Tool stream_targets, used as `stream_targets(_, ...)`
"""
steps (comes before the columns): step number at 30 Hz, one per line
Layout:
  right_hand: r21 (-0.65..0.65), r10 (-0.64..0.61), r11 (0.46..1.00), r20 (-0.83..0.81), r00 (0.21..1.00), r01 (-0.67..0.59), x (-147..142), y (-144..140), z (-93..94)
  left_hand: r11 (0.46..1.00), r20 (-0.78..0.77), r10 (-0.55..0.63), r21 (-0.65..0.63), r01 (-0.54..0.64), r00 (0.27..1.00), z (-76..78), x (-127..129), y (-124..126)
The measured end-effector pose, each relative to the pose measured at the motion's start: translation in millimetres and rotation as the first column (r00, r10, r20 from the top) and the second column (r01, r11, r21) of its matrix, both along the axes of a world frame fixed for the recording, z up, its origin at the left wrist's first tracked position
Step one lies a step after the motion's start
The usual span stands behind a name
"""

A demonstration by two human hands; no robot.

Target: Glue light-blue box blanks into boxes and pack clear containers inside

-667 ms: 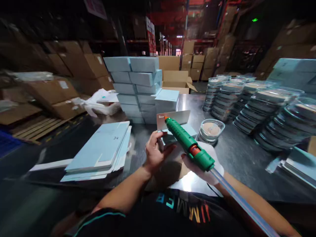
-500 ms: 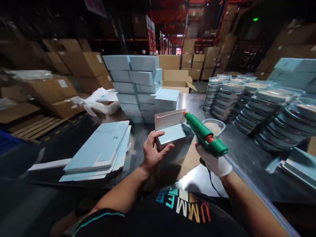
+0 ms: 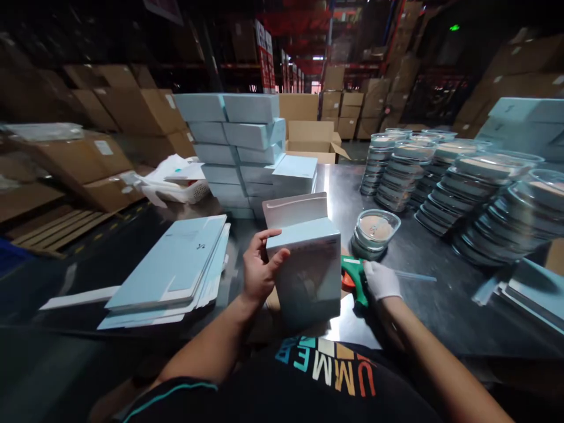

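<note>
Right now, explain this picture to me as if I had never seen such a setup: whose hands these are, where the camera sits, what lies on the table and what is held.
There is no machine here. A person works with two hands, and the single camera is worn on their head, looking forward and down, so the arms reach in from the bottom edge.

The left hand, bare, holds a pale blue carton upright, its top flap raised. The right hand, in a white glove, rests on a green glue gun low by the metal table.

On the table lie flat unfolded cartons to the left, a stack of finished blue boxes behind, one round clear container near the carton, and rows of stacked containers to the right. Brown shipping boxes stand beyond.
</note>
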State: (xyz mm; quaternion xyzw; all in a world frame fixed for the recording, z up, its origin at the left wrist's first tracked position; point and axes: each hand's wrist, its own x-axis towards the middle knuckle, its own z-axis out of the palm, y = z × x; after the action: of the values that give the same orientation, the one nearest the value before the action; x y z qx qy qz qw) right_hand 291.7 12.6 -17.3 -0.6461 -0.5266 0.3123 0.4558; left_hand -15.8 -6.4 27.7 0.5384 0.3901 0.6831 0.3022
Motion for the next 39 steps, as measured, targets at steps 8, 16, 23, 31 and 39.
stream_targets(8,0.325,0.358,0.91,-0.299,0.884,-0.259,-58,-14,58.3,0.991,-0.024,-0.125,0.035,0.126,0.992,-8.2,22,0)
stream_targets(16,0.27,0.474,0.875,-0.318,0.821,-0.401,-54,-13,58.3,0.967,-0.155,-0.16,0.172,0.186,0.975,-30.2,15,10)
stream_targets(23,0.452,0.583,0.701,0.083,0.809,-0.551,-24,-18,41.8,0.866,-0.138,-0.22,0.427,0.259,0.966,-33.1,10,24)
stream_targets(31,0.466,0.639,0.624,0.157,0.753,-0.627,-30,-36,54.1,0.896,-0.391,-0.228,0.275,0.349,0.892,-8.2,-1,17)
stream_targets(39,0.582,0.487,0.515,0.406,0.774,-0.629,-57,-32,43.5,0.822,-0.724,-0.183,0.259,0.507,0.665,26.6,-24,20)
